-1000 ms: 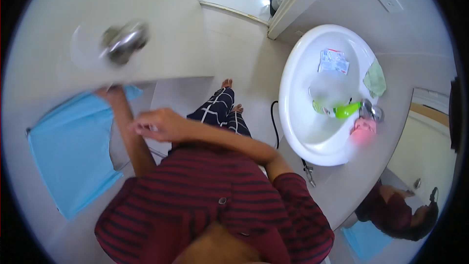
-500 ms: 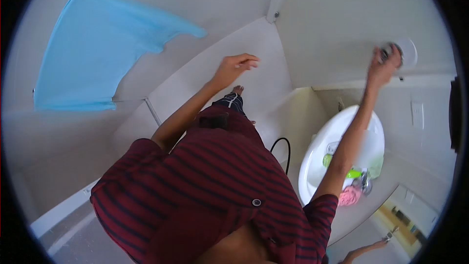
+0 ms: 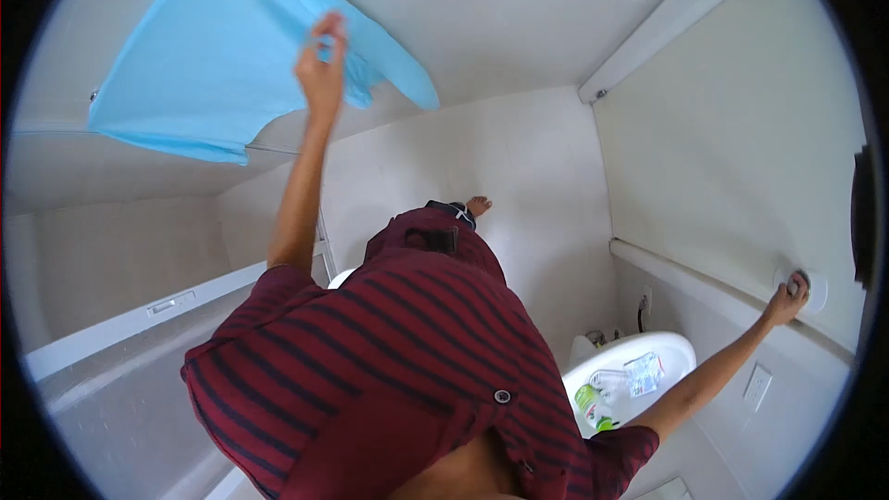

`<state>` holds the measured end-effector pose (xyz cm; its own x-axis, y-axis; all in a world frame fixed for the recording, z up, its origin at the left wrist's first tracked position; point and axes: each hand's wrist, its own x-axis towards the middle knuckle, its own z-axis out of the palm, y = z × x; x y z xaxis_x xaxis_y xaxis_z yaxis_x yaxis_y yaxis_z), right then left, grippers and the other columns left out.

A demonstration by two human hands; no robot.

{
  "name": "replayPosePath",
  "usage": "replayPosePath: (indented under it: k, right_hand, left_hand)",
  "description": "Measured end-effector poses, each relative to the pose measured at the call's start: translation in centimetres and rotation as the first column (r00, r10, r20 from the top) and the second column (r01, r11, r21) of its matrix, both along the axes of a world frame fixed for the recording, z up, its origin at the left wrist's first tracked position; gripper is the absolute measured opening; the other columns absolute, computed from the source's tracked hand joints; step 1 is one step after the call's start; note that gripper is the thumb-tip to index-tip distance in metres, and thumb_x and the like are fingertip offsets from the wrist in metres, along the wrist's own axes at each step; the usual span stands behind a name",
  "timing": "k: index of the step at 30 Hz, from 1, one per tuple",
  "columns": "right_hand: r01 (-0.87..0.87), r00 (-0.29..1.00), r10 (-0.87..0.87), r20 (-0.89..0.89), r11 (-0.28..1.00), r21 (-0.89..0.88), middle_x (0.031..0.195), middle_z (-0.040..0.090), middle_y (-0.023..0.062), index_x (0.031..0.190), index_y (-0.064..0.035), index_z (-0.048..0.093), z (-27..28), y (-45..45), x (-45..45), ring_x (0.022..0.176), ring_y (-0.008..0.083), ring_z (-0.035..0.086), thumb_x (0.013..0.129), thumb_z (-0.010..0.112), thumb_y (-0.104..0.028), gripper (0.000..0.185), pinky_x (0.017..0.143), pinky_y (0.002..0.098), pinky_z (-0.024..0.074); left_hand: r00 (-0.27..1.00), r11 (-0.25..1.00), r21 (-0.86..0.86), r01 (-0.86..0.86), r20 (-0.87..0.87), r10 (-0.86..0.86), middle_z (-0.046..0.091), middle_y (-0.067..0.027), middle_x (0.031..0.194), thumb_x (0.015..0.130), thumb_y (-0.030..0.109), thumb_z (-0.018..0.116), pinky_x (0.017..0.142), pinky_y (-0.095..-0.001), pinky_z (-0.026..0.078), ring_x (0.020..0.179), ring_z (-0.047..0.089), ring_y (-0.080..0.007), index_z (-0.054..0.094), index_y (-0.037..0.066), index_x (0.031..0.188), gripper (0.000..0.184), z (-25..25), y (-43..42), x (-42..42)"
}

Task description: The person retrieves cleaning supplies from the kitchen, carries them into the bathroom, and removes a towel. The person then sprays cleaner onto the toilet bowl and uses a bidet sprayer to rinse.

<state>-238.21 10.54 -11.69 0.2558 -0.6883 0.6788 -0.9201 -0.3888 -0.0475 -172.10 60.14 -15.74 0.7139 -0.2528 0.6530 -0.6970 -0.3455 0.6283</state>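
My left hand (image 3: 322,65) is raised at the upper left, in front of a light blue cloth (image 3: 194,56). Its fingers are loosely bent and slightly blurred, with blue showing in a gap between them; I see nothing held. On the right my arm is stretched out, and my right hand (image 3: 787,299) is closed round a round metal knob (image 3: 798,280) on a pale door (image 3: 722,130). The blue cloth hangs from a thin line along the wall.
Below the door, a white basin (image 3: 683,347) holds a green-labelled bottle (image 3: 588,400) and a plastic packet (image 3: 645,373). A wall outlet (image 3: 757,387) is beside my right forearm. One bare foot (image 3: 479,206) is on the pale floor (image 3: 546,176). A framed ledge (image 3: 171,304) crosses the left.
The view has turned from the basin toward the blue cloth and door. My right hand has taken the knob, and the door has swung. My left hand has risen in front of the cloth.
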Motion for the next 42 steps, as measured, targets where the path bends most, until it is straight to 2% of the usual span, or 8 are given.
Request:
replayPosePath:
  k: [5, 11, 20, 23, 28, 35, 38, 42]
  right_hand:
    - [0.135, 0.991, -0.135, 0.000, 0.987, 0.087, 0.105, 0.054, 0.0037, 0.089, -0.0160, 0.059, 0.1, -0.3, 0.2, 0.094, 0.0239, 0.054, 0.059, 0.054, 0.002, 0.035, 0.077, 0.0352, 0.0437]
    - [0.079, 0.984, -0.069, -0.167, 0.996, 0.052, 0.110, 0.051, 0.0048, 0.090, -0.0168, 0.058, 0.7, -2.4, -1.2, 0.100, 0.0255, 0.051, 0.060, 0.048, 0.006, 0.038, 0.079, 0.0350, 0.0430]
    - [0.403, 0.853, -0.490, -0.179, 0.837, -0.369, 0.126, 0.039, 0.0092, 0.120, -0.0225, 0.040, -2.4, 0.0, 7.0, 0.114, 0.0250, 0.040, 0.066, 0.066, -0.015, 0.060, 0.085, 0.0497, 0.0371]
    - [-0.288, 0.957, 0.288, 0.038, 0.928, 0.235, 0.122, 0.042, 0.0148, 0.119, -0.0087, 0.044, -10.5, 3.5, 17.5, 0.113, 0.0311, 0.039, 0.063, 0.069, -0.007, 0.062, 0.093, 0.0388, 0.0324]
    - [-0.941, 0.257, 0.715, 0.651, 0.032, 0.336, 0.135, 0.027, 0.0135, 0.130, -0.0045, 0.026, -8.5, 29.2, 43.8, 0.125, 0.0289, 0.024, 0.055, 0.076, -0.004, 0.090, 0.101, 0.0361, 0.0221]
    - [-0.970, -0.082, 0.716, 0.693, -0.216, 0.108, 0.122, 0.041, 0.0156, 0.118, -0.0025, 0.041, 1.6, 49.0, 55.0, 0.113, 0.0268, 0.040, 0.060, 0.074, -0.014, 0.067, 0.093, 0.0358, 0.0327]
    - [-0.940, -0.011, 0.769, 0.639, -0.227, 0.256, 0.118, 0.044, 0.0156, 0.116, -0.0022, 0.044, -1.2, 49.6, 55.8, 0.110, 0.0267, 0.042, 0.061, 0.073, -0.016, 0.063, 0.090, 0.0362, 0.0344]
    - [-0.848, 0.260, 0.850, 0.458, -0.026, 0.529, 0.114, 0.047, 0.0155, 0.112, -0.0019, 0.046, -7.0, 44.2, 54.5, 0.105, 0.0266, 0.045, 0.062, 0.072, -0.019, 0.059, 0.087, 0.0366, 0.0367]
  left_hand:
    - [0.630, 0.886, -0.030, -0.463, 0.692, 0.353, 0.056, -0.0105, 0.105, 0.080, 0.034, 0.057, 0.088, -0.0360, 0.034, 0.100, 0.050, -0.0255, 0.057, 0.008, 0.106, 0.037, 13.3, 4.7, 10.2]
    - [0.967, 0.894, 0.446, 0.042, -0.244, 0.076, 0.058, -0.0059, 0.101, 0.080, 0.052, 0.048, 0.091, -0.0305, 0.032, 0.096, 0.050, -0.0173, 0.058, 0.009, 0.108, 0.052, 16.8, 10.2, 20.5]
    - [0.966, 0.979, 0.154, -0.135, 0.240, 0.095, 0.056, -0.0015, 0.069, 0.082, 0.040, 0.052, 0.063, -0.0243, 0.040, 0.065, 0.049, -0.0102, 0.062, 0.007, 0.083, 0.034, 23.6, 8.0, 12.5]
    - [0.959, 0.950, 0.313, -0.017, 0.274, -0.073, 0.056, -0.0019, 0.070, 0.083, 0.037, 0.052, 0.065, -0.0241, 0.041, 0.066, 0.050, -0.0105, 0.062, 0.007, 0.085, 0.031, 25.7, 9.4, 7.0]
    - [0.916, 0.772, 0.556, 0.308, 0.045, -0.398, 0.056, -0.0147, 0.068, 0.080, 0.026, 0.057, 0.058, -0.0314, 0.044, 0.058, 0.054, -0.0230, 0.059, 0.005, 0.088, 0.022, 25.3, 10.0, -7.3]
    - [0.494, 0.618, -0.122, 0.777, -0.491, -0.718, 0.061, -0.0061, 0.086, 0.076, 0.017, 0.064, 0.068, -0.0288, 0.046, 0.081, 0.059, -0.0158, 0.056, 0.006, 0.104, 0.031, 26.8, 16.3, -15.3]
    - [0.436, 0.543, -0.495, 0.678, -0.324, -0.840, 0.056, -0.0076, 0.102, 0.069, 0.019, 0.072, 0.083, -0.0312, 0.044, 0.097, 0.054, -0.0194, 0.039, 0.006, 0.123, 0.065, 27.7, 19.8, -13.6]
    - [0.430, 0.681, -0.239, 0.692, -0.622, -0.655, 0.037, -0.0143, 0.125, 0.067, 0.031, 0.072, 0.099, -0.0354, 0.026, 0.119, 0.030, -0.0228, 0.017, 0.001, 0.131, 0.089, 15.6, 24.8, -5.7]
